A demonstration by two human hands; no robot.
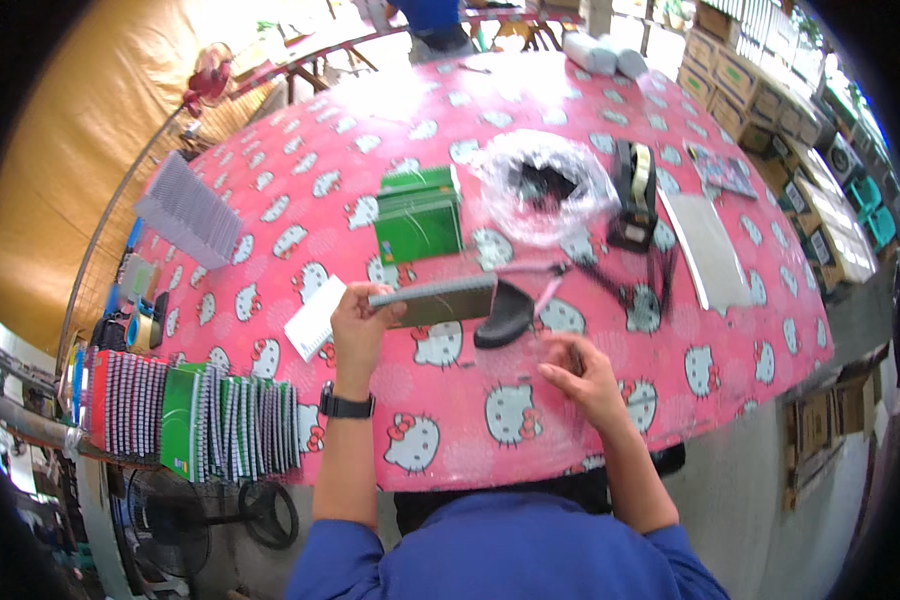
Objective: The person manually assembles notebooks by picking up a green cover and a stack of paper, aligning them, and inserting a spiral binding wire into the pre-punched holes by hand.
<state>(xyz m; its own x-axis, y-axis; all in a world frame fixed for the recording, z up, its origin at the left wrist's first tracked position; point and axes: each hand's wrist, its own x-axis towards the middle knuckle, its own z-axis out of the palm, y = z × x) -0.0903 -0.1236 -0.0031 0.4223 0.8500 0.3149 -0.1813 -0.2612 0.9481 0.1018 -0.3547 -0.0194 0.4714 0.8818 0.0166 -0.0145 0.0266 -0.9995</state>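
My left hand [362, 322], with a dark watch on the wrist, grips a spiral notebook [440, 304] by its left end. The notebook is held up off the table, its wire-bound edge on top and a dark cover facing me. To its right, my right hand [582, 378] is apart from it, fingers curled together; a small dark thing may be between them, too blurred to name. Between the hands lies a black curved pad [506, 316], beside pink-handled pliers [545, 290]. A white sheet or pad [316, 320] rests under my left hand.
Green notebooks [418, 222] are piled ahead. Spiral notebooks [232, 422] stand in a row at near left, and a pale stack [188, 212] stands at far left. Clear plastic wrap [550, 190], a tape dispenser [633, 200] and a grey board [705, 248] lie to the right.
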